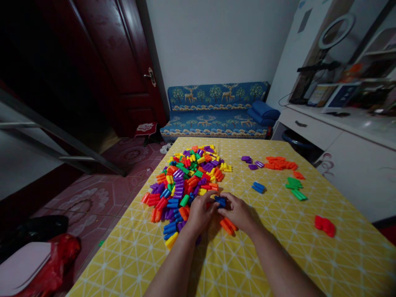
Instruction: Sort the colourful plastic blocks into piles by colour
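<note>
A heap of bullet-shaped plastic building blocks (179,185) in red, blue, green, purple, yellow and orange spreads over the left half of the table. At its near right edge my left hand (200,211) is closed, its fingers curled; what they hold is hidden. Just to the right, my right hand (237,211) grips a dark blue building block (220,201) between thumb and fingers, close to the left fingertips. Below that block, an orange building block (228,226) lies on the cloth between my wrists.
On the table's yellow cloth (247,264), blocks lie grouped by colour: purple (252,162), orange (280,163), blue (258,187), green (296,188) and red (324,225). Beyond stands a blue patterned sofa (213,117); a white cabinet (355,161) is at the right.
</note>
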`<state>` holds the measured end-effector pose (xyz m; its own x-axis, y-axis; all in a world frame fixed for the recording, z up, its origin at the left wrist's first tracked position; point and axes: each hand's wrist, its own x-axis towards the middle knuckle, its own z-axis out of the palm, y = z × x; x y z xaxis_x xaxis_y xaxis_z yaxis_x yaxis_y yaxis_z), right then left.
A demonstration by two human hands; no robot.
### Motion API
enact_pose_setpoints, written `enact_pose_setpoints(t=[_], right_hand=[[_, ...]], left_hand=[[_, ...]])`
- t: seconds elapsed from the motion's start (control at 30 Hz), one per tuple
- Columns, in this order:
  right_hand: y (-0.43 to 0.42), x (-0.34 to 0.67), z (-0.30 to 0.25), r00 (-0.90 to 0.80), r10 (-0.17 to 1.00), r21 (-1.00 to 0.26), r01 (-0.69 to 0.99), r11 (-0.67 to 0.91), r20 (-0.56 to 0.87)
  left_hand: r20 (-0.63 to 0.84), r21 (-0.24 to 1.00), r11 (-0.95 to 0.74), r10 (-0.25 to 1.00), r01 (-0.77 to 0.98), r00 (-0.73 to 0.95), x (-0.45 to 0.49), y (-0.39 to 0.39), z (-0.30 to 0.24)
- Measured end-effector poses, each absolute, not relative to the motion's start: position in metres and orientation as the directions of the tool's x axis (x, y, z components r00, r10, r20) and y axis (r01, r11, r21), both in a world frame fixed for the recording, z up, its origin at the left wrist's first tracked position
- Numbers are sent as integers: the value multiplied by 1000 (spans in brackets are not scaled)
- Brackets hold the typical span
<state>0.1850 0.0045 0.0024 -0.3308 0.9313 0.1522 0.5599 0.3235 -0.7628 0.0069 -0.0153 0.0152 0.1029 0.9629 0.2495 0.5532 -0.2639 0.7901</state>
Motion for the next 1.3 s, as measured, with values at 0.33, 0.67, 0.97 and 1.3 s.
enact_pose_setpoints(t=[0.33,0.67,0.97,1.3], right_hand=[[12,190,10,-295,878,-520,716,465,378],[45,254,-20,125,872,-427,899,103,473],[-5,165,13,-380,907,-769,520,371,180],[11,165,-4,-75,975,-942,253,222,210]], left_hand=[[294,791,-295,951,536,90,8,-13,11],[375,760,-316,927,568,13,7,-12,11],[495,727,-362,865,584,-79,7,-15,13],[395,525,-323,912,787,110,13,36,61]])
